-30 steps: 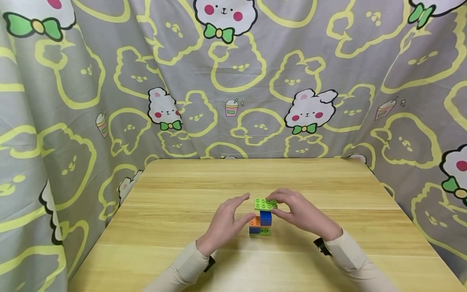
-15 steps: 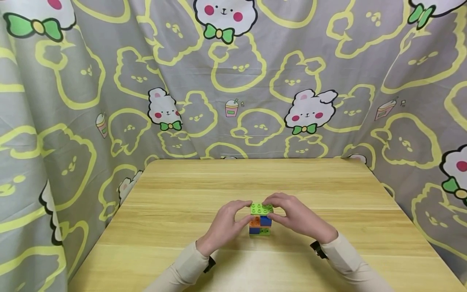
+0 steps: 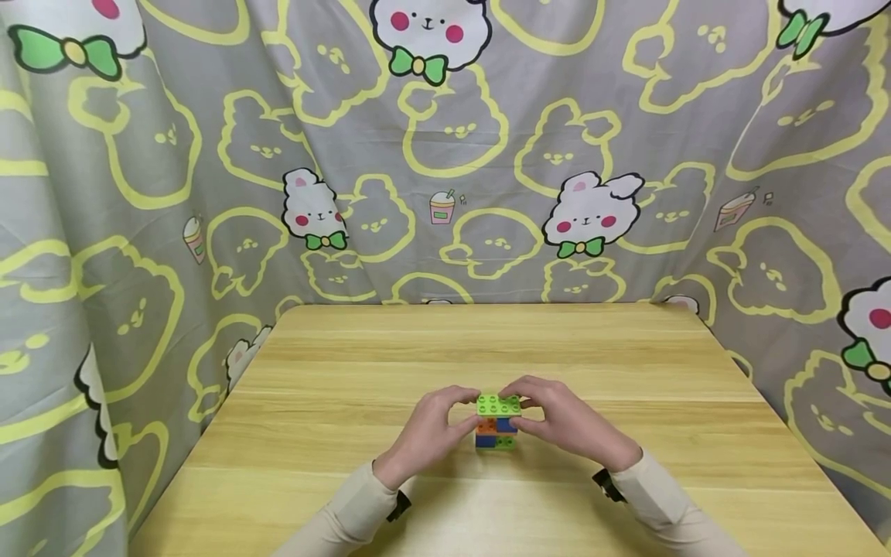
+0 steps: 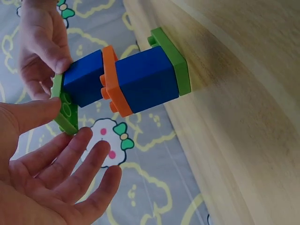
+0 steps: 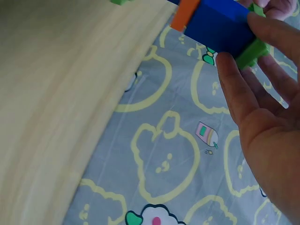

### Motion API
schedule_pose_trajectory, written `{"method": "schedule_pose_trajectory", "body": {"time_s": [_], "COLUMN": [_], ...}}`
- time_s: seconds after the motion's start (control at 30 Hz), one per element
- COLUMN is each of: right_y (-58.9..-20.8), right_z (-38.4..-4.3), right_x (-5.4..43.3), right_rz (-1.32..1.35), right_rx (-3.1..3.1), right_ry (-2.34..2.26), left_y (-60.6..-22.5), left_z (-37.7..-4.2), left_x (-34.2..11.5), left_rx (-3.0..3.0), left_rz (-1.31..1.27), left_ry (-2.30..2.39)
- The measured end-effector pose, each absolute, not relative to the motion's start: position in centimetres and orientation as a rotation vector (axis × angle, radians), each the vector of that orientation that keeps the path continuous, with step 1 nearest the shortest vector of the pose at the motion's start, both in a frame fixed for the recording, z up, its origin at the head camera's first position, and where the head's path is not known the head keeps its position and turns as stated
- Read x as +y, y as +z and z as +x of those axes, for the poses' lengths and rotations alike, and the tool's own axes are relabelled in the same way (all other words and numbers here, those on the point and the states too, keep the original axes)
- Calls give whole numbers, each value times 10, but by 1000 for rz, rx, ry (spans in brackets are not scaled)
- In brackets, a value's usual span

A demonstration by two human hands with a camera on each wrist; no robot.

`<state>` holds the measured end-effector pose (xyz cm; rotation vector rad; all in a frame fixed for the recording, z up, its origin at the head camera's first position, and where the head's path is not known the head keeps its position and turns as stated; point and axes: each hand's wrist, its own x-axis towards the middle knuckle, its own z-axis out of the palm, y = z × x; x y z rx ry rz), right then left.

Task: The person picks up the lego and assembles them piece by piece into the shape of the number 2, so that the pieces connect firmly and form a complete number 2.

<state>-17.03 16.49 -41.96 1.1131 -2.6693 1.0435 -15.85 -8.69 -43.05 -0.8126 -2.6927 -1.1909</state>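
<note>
A small stack of toy building bricks stands on the wooden table, in front of me. On top lies a green studded plate (image 3: 498, 405), over an upper blue brick (image 4: 84, 77). Below come an orange plate (image 4: 116, 84), a lower blue brick (image 4: 146, 79) and a bottom green plate (image 4: 174, 61). My left hand (image 3: 430, 427) pinches the top plate's left end between thumb and forefinger, its other fingers spread beneath in the left wrist view. At the right end, my right hand (image 3: 574, 422) grips the same plate, thumb in front and fingers behind, close against the upper blue brick.
The wooden table (image 3: 334, 371) stretches around the stack on all sides. A grey patterned curtain (image 3: 445, 155) hangs behind it and along both sides. Each wrist wears a dark strapped device, as at the right cuff (image 3: 609, 486).
The top green plate has come down and slightly left onto the upper blue brick, carried by the right hand. The left fingers have closed onto its left end.
</note>
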Motion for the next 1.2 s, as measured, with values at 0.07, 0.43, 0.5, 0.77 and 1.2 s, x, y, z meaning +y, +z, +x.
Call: {"method": "schedule_pose_trajectory", "body": {"time_s": [0.07, 0.43, 0.5, 0.77, 1.2], "right_y": [-423, -436, -438, -443, -440], "right_z": [-170, -171, -172, -173, -172], "right_x": [165, 167, 168, 169, 163], "right_rz": [1089, 1007, 1011, 1000, 933], "right_rx": [-2677, -2681, -2674, -2662, -2615], "right_ry": [1092, 1349, 1403, 1514, 1480], "left_y": [-431, -435, -435, -434, -442], "left_z": [-159, -161, -160, -160, -165], "left_x": [-87, -89, -90, -91, -90], "left_rx": [-2698, -2730, -2729, -2730, -2838], "left_rz": [-807, -722, -714, -675, -730], "left_ry": [-1229, -1752, -1783, -1853, -1649]}}
